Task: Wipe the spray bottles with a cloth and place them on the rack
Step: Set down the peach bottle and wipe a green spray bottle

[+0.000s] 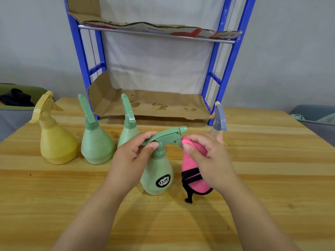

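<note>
Wooden table (272, 160) carries a blue rack (230, 62) at twelve o'clock. At the centre the left hand (134, 154) grips the green bottle (157, 171) near its top, probably to steady it, while the right hand (208, 156) pinches the pink cloth (194, 185) against it for wiping.

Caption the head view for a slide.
Left hand holds a green bottle by its sprayer; right hand presses a pink cloth under the nozzle.

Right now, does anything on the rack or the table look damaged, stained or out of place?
Yes, the cardboard liners of the rack. The lower cardboard carries dark stains and its left side is bent upward. The upper cardboard has a ragged, torn front edge. No spill shows on the table.
</note>
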